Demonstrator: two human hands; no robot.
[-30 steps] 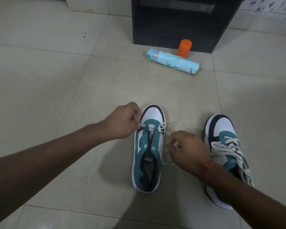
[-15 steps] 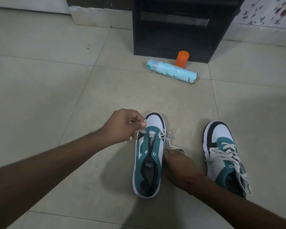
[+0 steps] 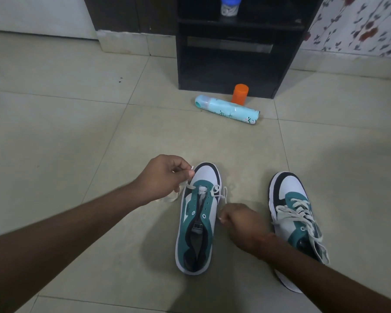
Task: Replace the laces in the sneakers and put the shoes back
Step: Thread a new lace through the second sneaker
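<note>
Two teal, white and black sneakers stand on the tiled floor. The left sneaker (image 3: pixel 199 218) has a white lace (image 3: pixel 217 192) threaded only through its eyelets nearest the toe. My left hand (image 3: pixel 165 177) pinches one end of that lace just left of the toe. My right hand (image 3: pixel 239 220) is closed on the other end beside the shoe's right side. The right sneaker (image 3: pixel 294 218) is fully laced and lies partly under my right forearm.
A light blue spray can (image 3: pixel 226 110) lies on the floor ahead, with an orange cup (image 3: pixel 240 93) standing behind it. A black shelf unit (image 3: pixel 235 53) holds a blue-lidded jar (image 3: pixel 229 6). A flowered wall is at the right.
The head camera tilted up, showing more of the shelf. My left hand pulled its lace end out to the left of the toe. My right hand dropped lower beside the shoe.
</note>
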